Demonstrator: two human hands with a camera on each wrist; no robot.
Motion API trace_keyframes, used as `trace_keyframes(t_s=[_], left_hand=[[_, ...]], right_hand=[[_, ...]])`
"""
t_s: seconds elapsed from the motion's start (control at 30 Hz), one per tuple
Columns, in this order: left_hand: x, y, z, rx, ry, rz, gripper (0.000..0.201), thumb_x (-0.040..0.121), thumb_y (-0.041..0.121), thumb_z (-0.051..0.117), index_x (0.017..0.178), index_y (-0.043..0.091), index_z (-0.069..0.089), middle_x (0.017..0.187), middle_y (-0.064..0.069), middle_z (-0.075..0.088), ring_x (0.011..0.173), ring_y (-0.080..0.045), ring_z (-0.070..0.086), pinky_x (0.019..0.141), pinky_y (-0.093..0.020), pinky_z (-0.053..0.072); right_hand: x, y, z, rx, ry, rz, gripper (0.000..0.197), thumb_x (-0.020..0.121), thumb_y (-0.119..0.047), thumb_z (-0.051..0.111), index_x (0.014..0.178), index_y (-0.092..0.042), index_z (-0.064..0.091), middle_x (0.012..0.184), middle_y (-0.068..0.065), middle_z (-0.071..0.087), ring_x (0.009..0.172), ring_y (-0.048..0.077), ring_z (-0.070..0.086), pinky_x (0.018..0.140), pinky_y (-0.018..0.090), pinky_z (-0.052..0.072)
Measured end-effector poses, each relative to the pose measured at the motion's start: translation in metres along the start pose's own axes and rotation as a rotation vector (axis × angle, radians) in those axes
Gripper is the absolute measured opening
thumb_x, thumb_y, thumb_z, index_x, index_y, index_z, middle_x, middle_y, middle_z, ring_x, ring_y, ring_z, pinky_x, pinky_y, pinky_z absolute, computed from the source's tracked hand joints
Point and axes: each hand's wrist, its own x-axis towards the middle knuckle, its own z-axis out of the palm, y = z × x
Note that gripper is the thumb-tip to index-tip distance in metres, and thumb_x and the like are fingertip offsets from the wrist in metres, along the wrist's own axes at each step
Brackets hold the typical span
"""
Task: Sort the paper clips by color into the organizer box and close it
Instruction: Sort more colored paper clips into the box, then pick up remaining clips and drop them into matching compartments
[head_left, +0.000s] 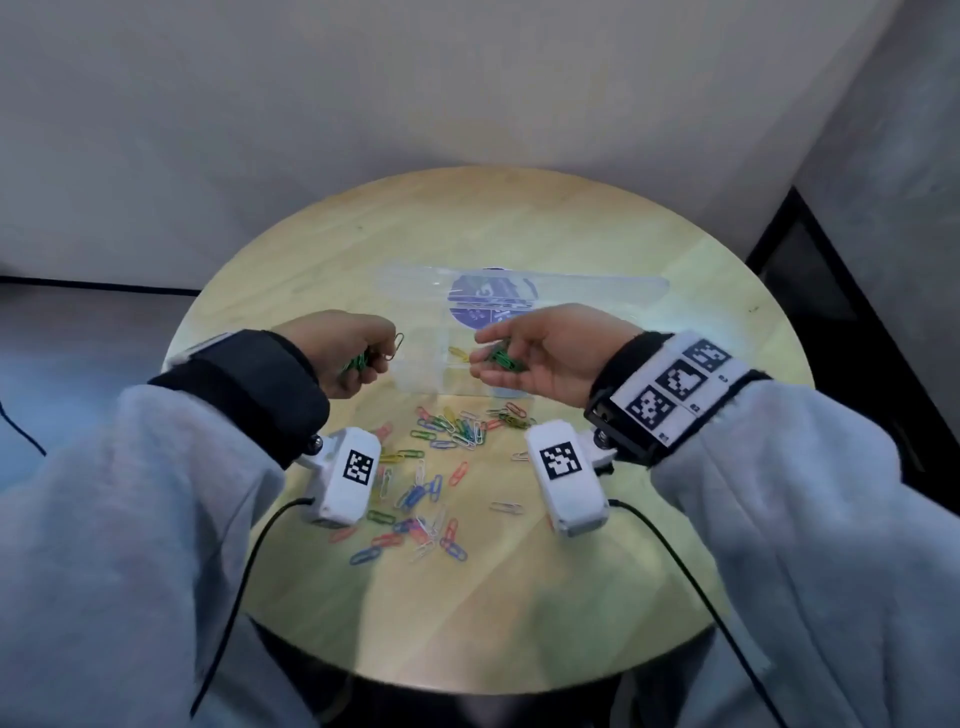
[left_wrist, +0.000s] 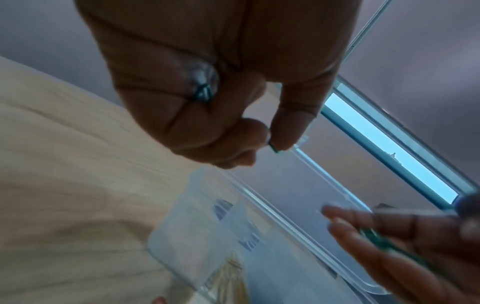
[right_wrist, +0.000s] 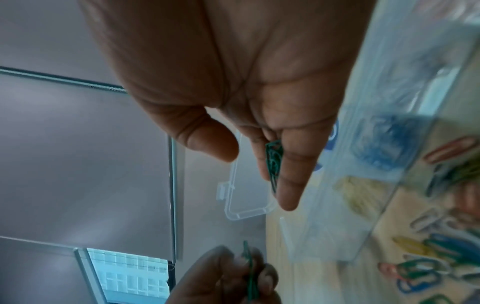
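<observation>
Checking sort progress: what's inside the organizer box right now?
The organizer box lies open. Yellow clips sit in one compartment; the right wrist view also shows a blue bunch. The right hand, holding green clips, hides part of the tray.

A round, pale wooden surface (head_left: 597, 597) stands close to a plain grey wall (head_left: 467, 78). Past its right edge a dark-framed panel (head_left: 831, 322) reaches the floor. A window (left_wrist: 389, 152) glows blue beyond the far edge, its frame pale.

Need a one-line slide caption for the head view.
Both hands hold green clips over the open organizer box; mixed clips remain on the table.
</observation>
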Motion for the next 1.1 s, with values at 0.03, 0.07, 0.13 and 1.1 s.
trace_keyframes(t_s=[0.03,0.07,0.13,1.1], left_hand=[[0.004,0.002,-0.001,0.001,-0.007,-0.015,0.023,0.087,0.008,0.043,0.064,0.011,0.043,0.064,-0.004,0.043,0.049,-0.012,0.034,0.033,-0.011,0.024],[0.008,0.003,-0.001,0.006,-0.015,-0.027,0.023,0.087,0.008,0.044,0.064,0.011,0.043,0.064,-0.003,0.043,0.047,-0.011,0.035,0.033,-0.011,0.024],[0.016,0.006,-0.001,0.006,-0.017,-0.039,0.023,0.087,0.009,0.045,0.065,0.011,0.044,0.064,-0.003,0.044,0.046,-0.011,0.036,0.034,-0.011,0.025],[-0.034,-0.017,0.055,0.675,-0.122,0.384,0.019,0.083,0.032,0.062,0.102,0.027,0.061,0.089,0.006,0.058,0.081,-0.014,0.057,0.076,-0.025,0.046]], right_hand=[[0.007,-0.005,0.008,-0.012,-0.004,0.007,0.024,0.091,0.007,0.032,0.108,0.002,0.048,0.092,0.019,0.052,0.077,0.025,0.057,0.067,0.023,0.057],[0.013,-0.009,0.015,-0.024,-0.009,0.014,0.025,0.09,0.008,0.029,0.108,0.001,0.046,0.094,0.019,0.05,0.077,0.025,0.057,0.066,0.024,0.057],[0.026,-0.015,0.027,-0.045,-0.002,0.036,0.025,0.09,0.008,0.027,0.108,0.0,0.043,0.093,0.019,0.049,0.078,0.026,0.055,0.071,0.025,0.054],[-0.053,0.034,-0.044,-0.945,0.2,0.002,0.008,0.088,-0.012,0.058,0.086,-0.02,0.059,0.082,0.003,0.063,0.08,0.019,0.062,0.084,0.037,0.056]])
